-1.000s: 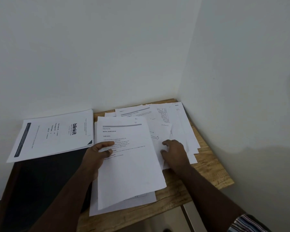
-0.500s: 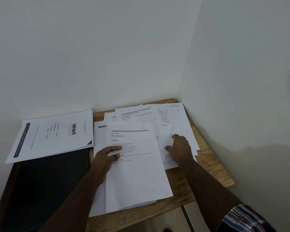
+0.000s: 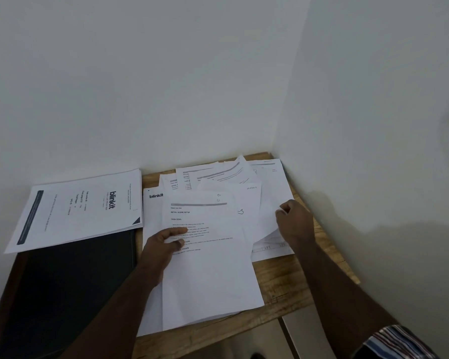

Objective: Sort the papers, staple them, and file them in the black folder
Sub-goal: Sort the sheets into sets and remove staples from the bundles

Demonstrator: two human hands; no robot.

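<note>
— On the wooden table (image 3: 290, 283), tucked into the corner of two pale walls, what lies closest to the person?

— A printed sheet (image 3: 210, 268) headed "INITIAL SCENE SETUP", topmost of a small stack. The left hand (image 3: 163, 244) rests on its left edge, thumb stretched across the text and the fingers lying relaxed along the margin, so it presses rather than grips.

— And under that sheet?

— A page bearing the word "blinkit" (image 3: 153, 203) shows at the upper left, poking out from beneath it.

— Where is the right hand?

— The right hand (image 3: 294, 224) sits near the right wall, fingers curled, pinching the edge of a white sheet (image 3: 270, 203) that belongs to the loose papers (image 3: 218, 174) fanned out toward the far corner. Those pages overlap one another at different angles; a small hand-drawn mark is visible on one of them.

— Is the folder in view?

— Yes. The black folder (image 3: 70, 286) lies flat at the left, beside the table's left edge, closed as far as I can tell. A separate stack of sheets (image 3: 81, 206), turned sideways with "blinkit" printed on top, lies across its far end, just beside the central pile.

— Anything else?

— A striped sleeve (image 3: 397, 340) shows at the lower right, on the right arm.
</note>
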